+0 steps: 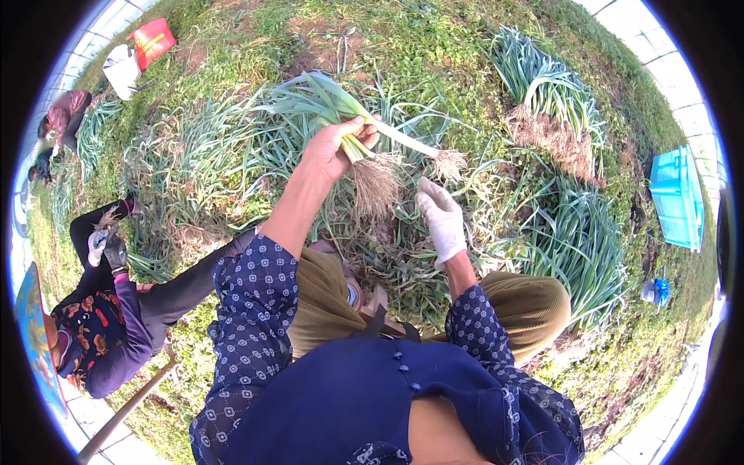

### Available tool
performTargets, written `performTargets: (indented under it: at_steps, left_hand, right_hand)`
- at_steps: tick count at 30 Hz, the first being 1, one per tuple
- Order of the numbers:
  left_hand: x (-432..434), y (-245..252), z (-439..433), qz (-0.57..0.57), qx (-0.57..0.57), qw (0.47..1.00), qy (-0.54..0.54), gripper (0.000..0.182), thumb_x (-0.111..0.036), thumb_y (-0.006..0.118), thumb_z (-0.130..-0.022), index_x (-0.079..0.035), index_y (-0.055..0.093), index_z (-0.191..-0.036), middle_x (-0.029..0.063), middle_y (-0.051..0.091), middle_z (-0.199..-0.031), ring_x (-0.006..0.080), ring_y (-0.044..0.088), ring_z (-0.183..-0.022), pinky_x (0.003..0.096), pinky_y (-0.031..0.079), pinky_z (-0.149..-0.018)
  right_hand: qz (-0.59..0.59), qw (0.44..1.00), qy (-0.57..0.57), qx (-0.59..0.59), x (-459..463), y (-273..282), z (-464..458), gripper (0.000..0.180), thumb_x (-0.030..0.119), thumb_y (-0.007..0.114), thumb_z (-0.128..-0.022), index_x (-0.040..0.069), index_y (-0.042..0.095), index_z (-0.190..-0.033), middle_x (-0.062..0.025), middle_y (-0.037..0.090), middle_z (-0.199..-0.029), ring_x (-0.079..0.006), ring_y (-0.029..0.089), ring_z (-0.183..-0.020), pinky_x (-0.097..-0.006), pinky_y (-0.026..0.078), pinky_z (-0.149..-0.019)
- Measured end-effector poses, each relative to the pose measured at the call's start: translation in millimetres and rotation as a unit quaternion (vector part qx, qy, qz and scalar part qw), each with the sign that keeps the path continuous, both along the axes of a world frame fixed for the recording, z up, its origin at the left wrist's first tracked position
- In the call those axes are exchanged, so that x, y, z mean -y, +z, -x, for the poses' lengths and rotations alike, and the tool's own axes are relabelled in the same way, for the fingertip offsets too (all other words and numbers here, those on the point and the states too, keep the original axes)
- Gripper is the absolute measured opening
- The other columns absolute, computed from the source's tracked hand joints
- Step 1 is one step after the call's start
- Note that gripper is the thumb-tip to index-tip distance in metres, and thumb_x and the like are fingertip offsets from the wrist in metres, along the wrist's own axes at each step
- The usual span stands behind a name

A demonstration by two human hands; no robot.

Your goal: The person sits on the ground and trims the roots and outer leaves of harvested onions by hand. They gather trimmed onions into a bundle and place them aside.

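My bare left hand (340, 148) grips a small bunch of leeks with long blue-green leaves. One leek (401, 135) sticks out to the right, its white shank ending in pale roots. The other stems (352, 148) in this hand are shorter, and a thick brown root tuft (376, 180) hangs below them. Just under the roots of the long leek is my right hand (442, 218), in a white glove, with its fingers curled. No item shows in it, but its palm side is hidden. Loose leeks (232, 139) and stripped leaves cover the ground before me.
Two leek piles (546, 87) (581, 256) lie to the right, near a blue plastic crate (674, 195). A seated co-worker (110, 325) in a wide hat works at left, beside a wooden pole (128, 410). Farther off are another person (64, 122) and a red container (154, 43).
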State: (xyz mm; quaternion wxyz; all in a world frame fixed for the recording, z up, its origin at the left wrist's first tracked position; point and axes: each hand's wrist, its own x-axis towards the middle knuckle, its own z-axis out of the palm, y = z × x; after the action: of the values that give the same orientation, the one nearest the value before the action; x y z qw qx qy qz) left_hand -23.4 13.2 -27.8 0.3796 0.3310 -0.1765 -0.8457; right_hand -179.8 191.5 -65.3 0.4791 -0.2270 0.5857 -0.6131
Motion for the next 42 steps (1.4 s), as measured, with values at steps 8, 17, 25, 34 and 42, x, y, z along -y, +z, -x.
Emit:
performTargets:
  at_steps: [8, 17, 25, 34, 42]
  left_hand:
    - [-20, -4, 9, 0.019, -0.022, 0.998, -0.056, 0.029, -0.006, 0.056, -0.09, 0.013, 0.054, -0.112, 0.0103, 0.06, -0.086, 0.0209, 0.06, -0.079, 0.0323, 0.051, -0.073]
    - [-12, -10, 4, -0.015, -0.021, 1.0, -0.005, 0.024, -0.004, 0.055, -0.089, 0.01, 0.054, -0.109, 0.0198, 0.062, -0.103, 0.0248, 0.062, -0.085, 0.0341, 0.052, -0.073]
    - [-22, -8, 7, -0.028, 0.018, 0.999, -0.016, 0.023, -0.003, 0.054, -0.089, 0.01, 0.052, -0.109, 0.0204, 0.059, -0.108, 0.0241, 0.062, -0.087, 0.0338, 0.055, -0.078]
    - [-19, -11, 7, -0.037, 0.005, 0.999, -0.026, 0.021, -0.003, 0.052, -0.09, 0.009, 0.052, -0.107, 0.0203, 0.06, -0.102, 0.0253, 0.062, -0.087, 0.0335, 0.054, -0.077]
    - [-11, -6, 2, -0.009, -0.034, 0.999, 0.013, 0.02, -0.003, 0.054, -0.09, 0.012, 0.053, -0.102, 0.0204, 0.059, -0.096, 0.0227, 0.058, -0.078, 0.0322, 0.053, -0.073]
  right_hand:
    - [0.107, 0.984, -0.099, 0.097, 48, 8, -16, 0.014, 0.015, 0.062, -0.089, 0.002, 0.065, -0.092, -0.0018, 0.064, -0.082, -0.0093, 0.057, -0.073, -0.0253, 0.045, -0.071]
    - [0.124, 0.988, -0.086, 0.011, 50, 6, -15, 0.014, 0.015, 0.061, -0.089, 0.002, 0.064, -0.09, -0.0012, 0.063, -0.081, -0.009, 0.056, -0.073, -0.0252, 0.044, -0.071]
    - [0.101, 0.992, -0.07, -0.024, 50, 18, -16, 0.016, 0.016, 0.059, -0.092, 0.001, 0.063, -0.097, -0.0018, 0.063, -0.082, -0.0086, 0.056, -0.072, -0.0232, 0.045, -0.069]
    - [0.067, 0.992, 0.004, -0.105, 43, 11, -8, 0.012, 0.012, 0.057, -0.092, 0.001, 0.061, -0.091, 0.0, 0.059, -0.075, -0.0067, 0.051, -0.065, -0.022, 0.042, -0.059]
    - [0.081, 0.992, 0.064, -0.065, 28, 15, 5, 0.014, 0.008, 0.056, -0.091, 0.002, 0.059, -0.079, 0.0, 0.055, -0.066, -0.008, 0.049, -0.059, -0.0244, 0.041, -0.054]
